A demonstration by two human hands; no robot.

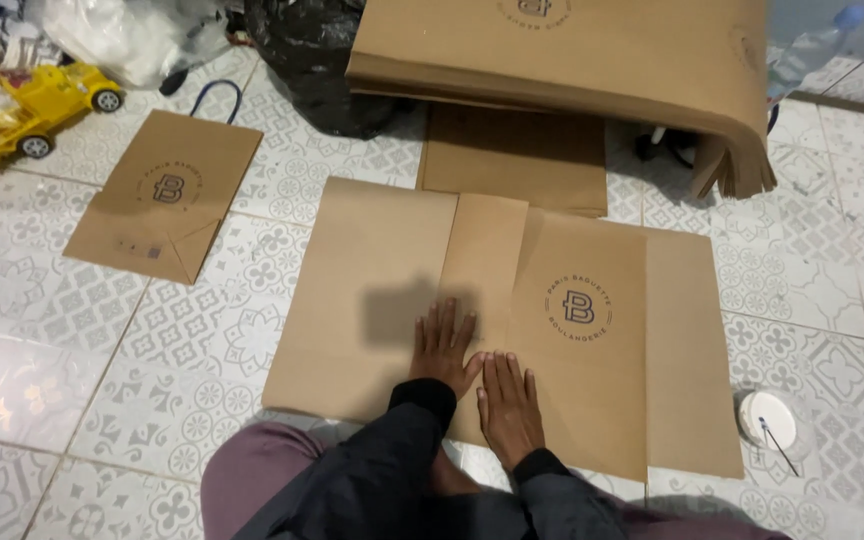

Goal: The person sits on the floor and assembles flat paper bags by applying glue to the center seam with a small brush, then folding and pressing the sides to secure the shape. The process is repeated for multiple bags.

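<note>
Purple-clad knees [252, 470] and dark sleeves [392, 470] of a seated person fill the bottom edge. Both hands lie flat, palms down, fingers spread and gripping nothing, side by side on a large sheet of brown kraft paper [372, 290] spread on the patterned grey-and-white tiled floor [172, 370]. The left hand [444, 348] rests just left of a vertical fold, the right hand [509, 408] just right of it, seemingly pressing an overlapping flap down so the crease stays flat. To their right, on the same sheet, sits a round dark printed emblem [578, 307].

Near the sheet's lower right corner lies a small round white lid or pot [767, 418] with a thin dark stick across it, close at hand.

Farther off, a second flat brown sheet [512, 160] peeks out above the first. To the left lies a finished brown paper bag with a dark cord handle [167, 195], set aside flat. Beyond, a thick curved stack of brown sheets [572, 50] drapes over something unseen. At the top sit a black plastic sack [312, 60], a yellow toy truck [37, 105], and a clear plastic bottle [807, 50].
</note>
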